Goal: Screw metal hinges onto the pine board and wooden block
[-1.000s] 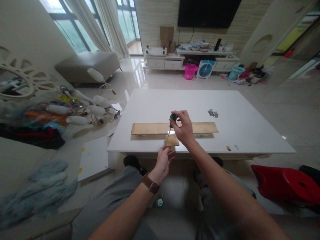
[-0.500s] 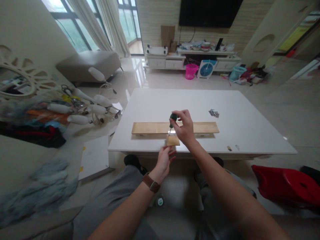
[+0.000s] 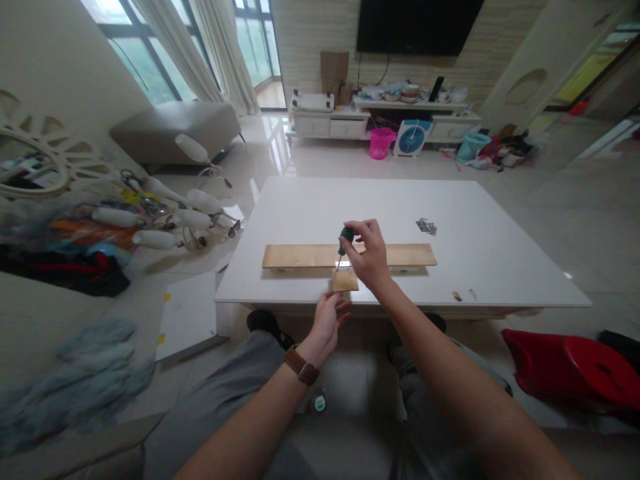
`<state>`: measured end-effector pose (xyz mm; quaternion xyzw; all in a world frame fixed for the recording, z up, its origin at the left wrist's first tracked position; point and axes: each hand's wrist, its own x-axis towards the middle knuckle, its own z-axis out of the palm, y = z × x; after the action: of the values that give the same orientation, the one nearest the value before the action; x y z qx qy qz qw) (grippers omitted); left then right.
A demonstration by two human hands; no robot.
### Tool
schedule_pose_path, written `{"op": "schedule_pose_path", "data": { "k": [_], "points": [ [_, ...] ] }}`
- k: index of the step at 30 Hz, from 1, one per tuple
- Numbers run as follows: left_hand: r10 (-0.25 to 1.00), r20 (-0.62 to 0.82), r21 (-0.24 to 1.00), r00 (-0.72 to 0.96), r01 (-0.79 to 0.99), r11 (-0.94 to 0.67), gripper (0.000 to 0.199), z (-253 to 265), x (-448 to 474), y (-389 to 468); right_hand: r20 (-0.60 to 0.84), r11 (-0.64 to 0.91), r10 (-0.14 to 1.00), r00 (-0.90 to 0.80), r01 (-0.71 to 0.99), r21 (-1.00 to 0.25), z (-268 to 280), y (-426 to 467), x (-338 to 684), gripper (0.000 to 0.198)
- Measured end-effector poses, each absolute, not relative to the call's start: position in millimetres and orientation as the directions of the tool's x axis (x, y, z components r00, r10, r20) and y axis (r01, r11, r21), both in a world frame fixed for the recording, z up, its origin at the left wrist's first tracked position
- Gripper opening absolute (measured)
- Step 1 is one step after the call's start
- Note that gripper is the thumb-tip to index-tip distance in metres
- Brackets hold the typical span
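My right hand [image 3: 367,250] grips the green handle of a screwdriver [image 3: 346,237] from above. The shaft points down, and its tip meets the far left part of a small wooden block [image 3: 345,281], by a shiny metal piece [image 3: 344,265]. My left hand [image 3: 327,320] pinches the block's near edge with thumb and forefinger, the other fingers loosely apart. A long wooden board [image 3: 300,256] lies just beyond the block, slightly raised off the white table [image 3: 350,207]. My right hand hides part of the board. Whether a screw sits under the tip is too small to tell.
Small metal pieces [image 3: 427,227] lie in a pile on the table's right side. Two small bits [image 3: 457,296] rest near the front edge. A red stool [image 3: 570,367] stands at right, a white panel [image 3: 187,317] at left, and lamp parts [image 3: 190,210] beyond it.
The view has shifted very slightly. Both hands, the screwdriver and the wooden block keep nearly the same positions.
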<state>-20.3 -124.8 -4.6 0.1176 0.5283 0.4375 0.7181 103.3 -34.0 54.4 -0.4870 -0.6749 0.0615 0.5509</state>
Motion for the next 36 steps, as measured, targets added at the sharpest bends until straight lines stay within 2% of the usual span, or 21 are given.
{"op": "schedule_pose_path", "data": {
  "k": [10,20,27,36],
  "points": [
    [0.757,-0.651,0.639,0.061,-0.495,0.589,0.016,-1.1,-19.4,-124.8,0.672,0.549,0.740,0.043,0.540,-0.638,52.0,-32.9,105.4,0.047],
    [0.765,-0.640,0.641,0.068,-0.502,0.581,0.018,-5.4,-21.3,-125.3,0.681,0.518,0.727,0.089,0.580,-0.629,54.0,-33.7,104.2,0.026],
    [0.753,-0.655,0.636,0.058,-0.496,0.591,0.017,-3.1,-19.5,-123.8,0.670,0.551,0.742,0.021,0.550,-0.628,51.2,-32.0,105.8,0.051],
    [0.769,-0.636,0.651,0.072,-0.485,0.584,0.022,-9.1,-19.7,-124.3,0.637,0.527,0.770,0.025,0.539,-0.657,46.9,-29.8,107.3,0.058]
  ]
}}
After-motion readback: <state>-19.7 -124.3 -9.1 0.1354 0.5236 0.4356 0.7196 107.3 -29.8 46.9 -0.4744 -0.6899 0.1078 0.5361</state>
